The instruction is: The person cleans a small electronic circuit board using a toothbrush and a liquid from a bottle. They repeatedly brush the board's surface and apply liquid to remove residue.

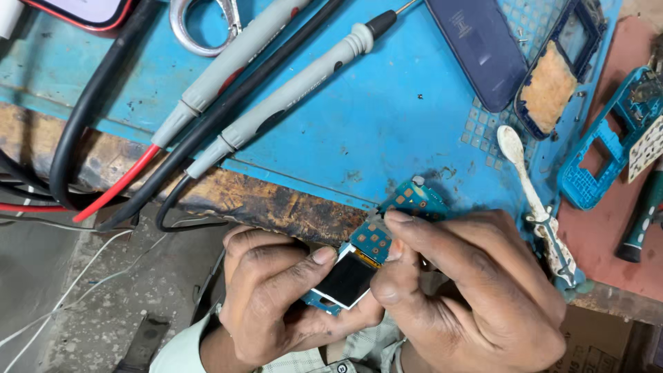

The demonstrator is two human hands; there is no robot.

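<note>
My left hand [276,297] and my right hand [469,290] together hold a small blue phone circuit board [378,238] with gold keypad contacts and a dark little screen [347,280] at its near end. The left thumb presses on the screen's edge. My right thumb and forefinger pinch the board's middle from above. The board juts over the near edge of the blue work mat [387,117].
Two grey multimeter probes [283,97] with red and black leads lie across the mat. A dark phone back cover [480,48], a blue phone frame [601,152], a white plastic pry tool [535,200] and a green-handled screwdriver [642,214] lie to the right.
</note>
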